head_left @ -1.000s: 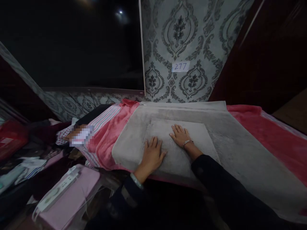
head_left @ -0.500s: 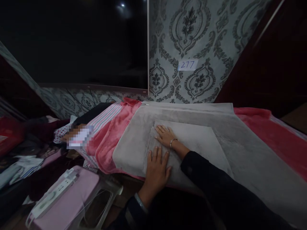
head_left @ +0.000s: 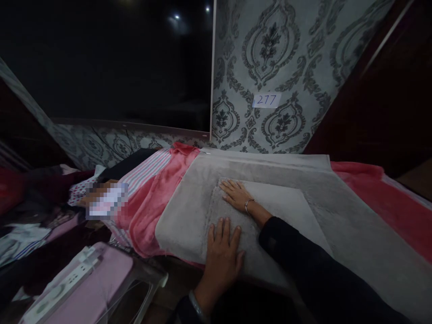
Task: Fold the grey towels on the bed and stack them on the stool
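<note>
Cloth, pale grey and plush (head_left: 189, 211), lies spread wide, smaller piece flat on top, both hands down.

Head view: cloth rests over a pink-red plush blanket (head_left: 151, 211) that shows at both sides. Smaller rectangular grey plush piece (head_left: 290, 202) sits on the cloth's near middle; folded-over part or separate layer, cannot tell. Right hand (head_left: 238, 195), with silver bangle (head_left: 247, 206), lies palm down by the piece's far left corner, fingers a bit apart. Left hand (head_left: 221, 254) is palm down nearer the body, fingers slightly spread, thumb well out. Neither hand grips anything.

Progress, judged from this: laying-out looks largely done; cloth is open, top piece lies low and fairly even, far corners visible. Uneven: pile looks rumpled and darker around the left hand and past the piece's right edge. Near edge is dark, partly behind the sleeves, so its finish cannot be told. Pink stool (head_left: 111, 270) with white power strip (head_left: 60, 292) stands to the left, apart from the hands.
</note>
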A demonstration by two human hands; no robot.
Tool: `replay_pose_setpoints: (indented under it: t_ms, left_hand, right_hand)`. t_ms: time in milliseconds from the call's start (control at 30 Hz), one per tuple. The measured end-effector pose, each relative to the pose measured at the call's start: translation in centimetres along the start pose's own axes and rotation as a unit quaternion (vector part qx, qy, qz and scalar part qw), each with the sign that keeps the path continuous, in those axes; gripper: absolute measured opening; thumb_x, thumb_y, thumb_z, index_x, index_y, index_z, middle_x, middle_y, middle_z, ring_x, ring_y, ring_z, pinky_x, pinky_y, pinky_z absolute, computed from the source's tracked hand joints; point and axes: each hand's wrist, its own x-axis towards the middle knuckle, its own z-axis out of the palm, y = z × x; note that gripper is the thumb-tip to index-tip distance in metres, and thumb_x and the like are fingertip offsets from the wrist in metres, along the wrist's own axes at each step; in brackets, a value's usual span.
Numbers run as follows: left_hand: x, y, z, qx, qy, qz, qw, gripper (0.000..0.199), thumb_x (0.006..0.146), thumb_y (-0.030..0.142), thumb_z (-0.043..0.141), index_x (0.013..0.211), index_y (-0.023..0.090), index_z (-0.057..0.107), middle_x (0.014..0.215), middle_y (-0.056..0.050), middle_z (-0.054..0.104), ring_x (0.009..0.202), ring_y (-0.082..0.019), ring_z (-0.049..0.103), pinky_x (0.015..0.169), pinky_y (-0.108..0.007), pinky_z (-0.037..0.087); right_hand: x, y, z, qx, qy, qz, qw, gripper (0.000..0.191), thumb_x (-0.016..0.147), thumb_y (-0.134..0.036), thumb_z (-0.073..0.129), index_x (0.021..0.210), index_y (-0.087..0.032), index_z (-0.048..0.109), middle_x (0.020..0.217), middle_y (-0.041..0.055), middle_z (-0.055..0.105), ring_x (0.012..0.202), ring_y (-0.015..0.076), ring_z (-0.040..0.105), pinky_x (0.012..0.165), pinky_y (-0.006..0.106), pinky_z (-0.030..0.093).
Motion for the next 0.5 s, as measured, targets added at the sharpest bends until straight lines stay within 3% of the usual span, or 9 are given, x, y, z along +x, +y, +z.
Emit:
replay_pose_setpoints:
  t_ms: [267,400,500]
  left_hand:
    - [0.4,0.0,-1.3,-0.024,-0.042,-0.004,0.999,0.055,0.092,0.039,0.057,0.145,0.023,0.049,0.156,-0.016,0.041,0.146,-0.035,0.034,0.114,-0.062,0.034]
    - [-0.2,-0.9,-2.5,-0.065,-0.066,0.007,0.996,0.048,0.094,0.032,0.053,0.141,0.022,0.053,0.153,-0.013,0.046,0.146,-0.029,0.035,0.119,-0.059,0.03]
    - [-1.0,-2.2,-3.0,-0.104,-0.04,-0.023,0.994,0.04,0.094,0.024,0.05,0.132,0.023,0.06,0.145,-0.01,0.056,0.142,-0.025,0.042,0.118,-0.055,0.032]
  right_hand:
    - [-1.7,-1.2,-1.0,0.009,-0.045,-0.023,0.999,0.056,0.103,-0.047,0.027,0.157,-0.035,0.027,0.166,0.0009,0.016,0.152,0.0282,0.013,0.119,0.057,0.018]
    - [-4.7,-2.9,-0.7,0.022,-0.051,-0.049,0.997,0.057,0.102,-0.049,0.031,0.157,-0.033,0.028,0.165,0.0004,0.019,0.153,0.0293,0.011,0.119,0.058,0.018]
    - [-7.6,-4.4,-0.3,0.021,-0.025,-0.064,0.997,0.059,0.102,-0.049,0.033,0.158,-0.032,0.026,0.165,0.002,0.021,0.152,0.0298,0.014,0.119,0.059,0.021]
